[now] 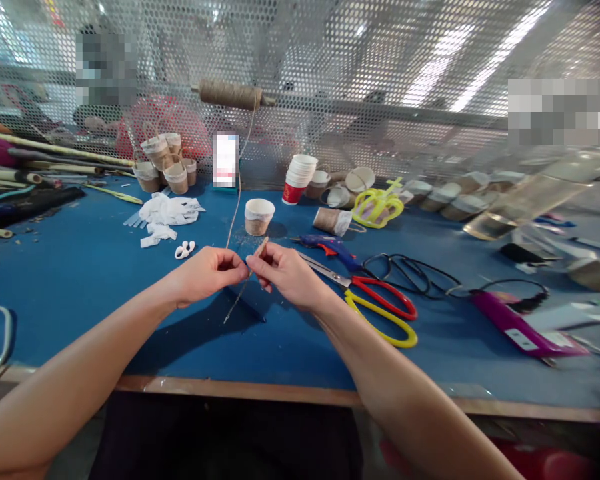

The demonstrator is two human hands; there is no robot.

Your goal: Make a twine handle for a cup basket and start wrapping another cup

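Your left hand [207, 272] and right hand [285, 270] pinched the twine [237, 193] above the blue table [80, 280]; its line ran taut to the spool [230, 93], and a hard tug risked snapping it.

Twine [236, 200]: rough, fibrous jute, matt brown, pinched in my hands.
Counter [80, 280]: matt blue felt-like cloth, bare wood front edge.
Scissors [375, 300]: shiny metal blades, glossy red and yellow plastic handles.
Cup [259, 217]: white paper, lower part wrapped in coarse twine.
Screen [330, 53]: perforated metal, dull sheen.
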